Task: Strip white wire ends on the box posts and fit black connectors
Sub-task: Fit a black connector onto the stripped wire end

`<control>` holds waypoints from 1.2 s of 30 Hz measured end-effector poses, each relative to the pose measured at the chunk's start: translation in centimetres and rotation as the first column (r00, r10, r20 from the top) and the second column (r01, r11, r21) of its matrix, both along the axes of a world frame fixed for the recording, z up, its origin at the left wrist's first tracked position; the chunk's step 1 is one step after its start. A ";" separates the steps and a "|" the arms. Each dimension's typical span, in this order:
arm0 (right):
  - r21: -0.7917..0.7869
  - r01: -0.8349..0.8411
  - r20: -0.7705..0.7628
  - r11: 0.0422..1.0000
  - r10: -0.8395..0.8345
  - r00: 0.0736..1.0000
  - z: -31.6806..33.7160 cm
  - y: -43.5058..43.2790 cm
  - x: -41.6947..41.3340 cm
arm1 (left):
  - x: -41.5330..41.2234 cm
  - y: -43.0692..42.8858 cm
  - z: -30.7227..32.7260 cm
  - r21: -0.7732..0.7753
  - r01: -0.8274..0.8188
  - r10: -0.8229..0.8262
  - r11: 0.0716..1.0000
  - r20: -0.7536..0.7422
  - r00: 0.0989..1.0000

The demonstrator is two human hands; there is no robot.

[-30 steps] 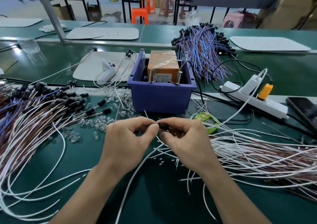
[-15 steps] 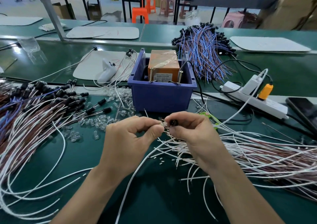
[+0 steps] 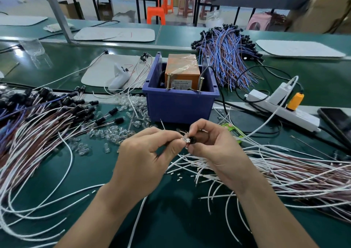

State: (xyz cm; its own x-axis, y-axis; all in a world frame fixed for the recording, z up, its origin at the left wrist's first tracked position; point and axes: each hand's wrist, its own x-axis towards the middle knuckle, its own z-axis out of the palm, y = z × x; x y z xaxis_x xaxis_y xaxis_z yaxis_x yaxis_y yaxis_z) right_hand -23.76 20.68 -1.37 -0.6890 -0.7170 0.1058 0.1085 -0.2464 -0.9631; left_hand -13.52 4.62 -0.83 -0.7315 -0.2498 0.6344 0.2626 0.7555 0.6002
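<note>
Just in front of the blue box (image 3: 180, 107), above the desk (image 3: 95, 173): pinching a small clear part (image 3: 184, 139) in the left hand (image 3: 144, 153), pinching the black connector (image 3: 193, 140) in the right hand (image 3: 214, 149), holding the two touching. Likely handling as tiny, light, slippery; best gripping the connector's stiff body, not the thin, bendy white wires (image 3: 266, 171) lying beneath.
</note>
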 end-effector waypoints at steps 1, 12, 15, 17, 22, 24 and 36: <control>0.028 0.025 -0.029 0.999 -0.024 0.999 0.0 -0.1 0.1 | 0.0 0.0 -0.1 -0.019 0.002 -0.002 1.000 0.006 1.000; 0.212 0.319 -0.406 0.924 -0.214 0.888 -0.2 -0.4 0.5 | -0.4 -0.2 -0.7 -0.013 -0.024 0.025 1.000 0.078 0.997; 0.217 0.342 -0.449 0.914 -0.218 0.867 -0.3 -0.4 0.6 | -0.4 0.0 -0.7 0.136 -0.017 0.002 0.990 0.110 0.994; 0.210 0.346 -0.478 0.915 -0.213 0.852 -0.3 -0.3 0.6 | -0.4 0.1 -0.8 0.225 -0.018 -0.013 0.974 0.135 0.991; 0.190 0.325 -0.432 0.927 -0.219 0.875 0.1 -0.2 0.6 | -0.9 0.1 -0.4 0.507 0.040 -0.141 0.861 0.163 0.976; 0.188 0.314 -0.413 0.931 -0.215 0.885 0.2 -0.1 0.6 | -1.0 0.2 -0.2 0.544 0.046 -0.158 0.838 0.160 0.974; 0.217 0.313 -0.378 0.925 -0.216 0.900 0.2 0.0 0.7 | -0.8 0.7 -0.4 0.469 -0.038 -0.073 0.882 0.217 0.973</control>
State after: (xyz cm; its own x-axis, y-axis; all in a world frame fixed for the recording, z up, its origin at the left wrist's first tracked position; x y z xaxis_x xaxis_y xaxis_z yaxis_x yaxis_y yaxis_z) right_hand -23.06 20.66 -1.17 -0.8125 -0.5476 0.1999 -0.2710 0.0513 -0.9612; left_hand -14.30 5.36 -1.23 -0.8460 -0.4616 0.2669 0.0910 0.3682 0.9253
